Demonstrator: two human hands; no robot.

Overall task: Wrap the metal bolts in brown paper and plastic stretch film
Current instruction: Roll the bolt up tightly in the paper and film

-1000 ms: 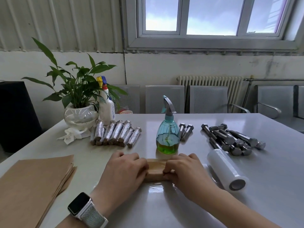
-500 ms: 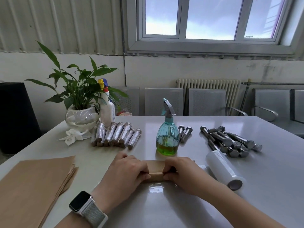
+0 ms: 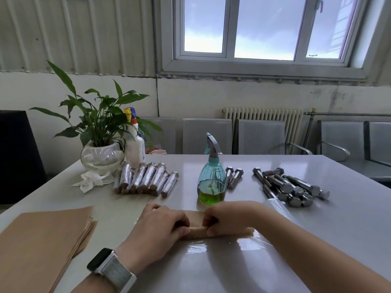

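Observation:
A bolt rolled in brown paper lies across the table in front of me, on a sheet of clear stretch film. My left hand grips its left end with curled fingers. Its right part sits under my right hand, whose fingers curl over it. The stretch film roll shows only partly behind my right forearm. Several bare metal bolts lie in a pile at the right. A stack of brown paper sheets lies at the left.
Several wrapped bolts lie in a row at mid left. A teal spray bottle stands just beyond my hands, with two bolts behind it. A potted plant, a white bottle and crumpled tissue stand at the back left.
The camera tipped upward, so the table sits lower in view. Both hands stayed on the paper roll and drew it slightly toward me. My right forearm now covers most of the film roll.

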